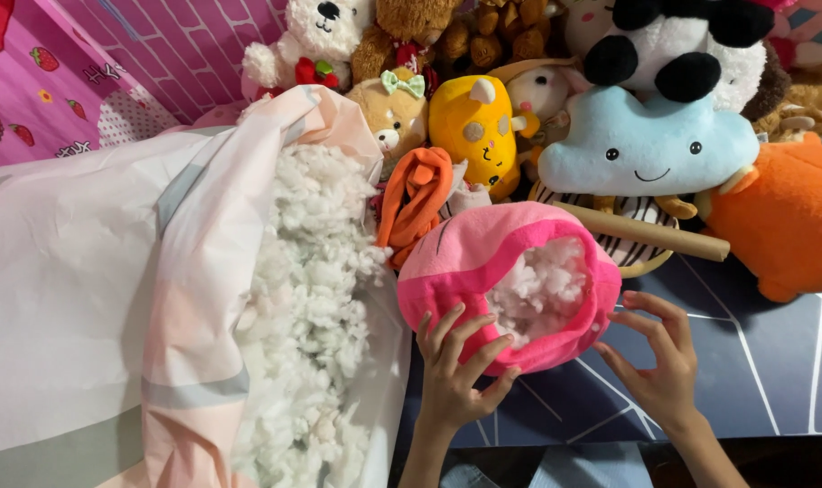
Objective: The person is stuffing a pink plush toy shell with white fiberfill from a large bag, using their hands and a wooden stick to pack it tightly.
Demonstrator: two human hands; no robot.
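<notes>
A pink plush toy shell lies in front of me with its opening turned up, and white stuffing shows inside. My left hand rests on the shell's near rim, fingers spread over the pink fabric. Just right of the shell, my right hand hovers with fingers apart, its fingertips near the rim, holding nothing. To the left, a large pale fabric bag lies open, full of loose white stuffing.
A pile of plush toys fills the back: a blue cloud, a yellow one, an orange one, a white bear and a panda. A cardboard tube lies behind the shell. Dark blue mat beneath. Pink wall at left.
</notes>
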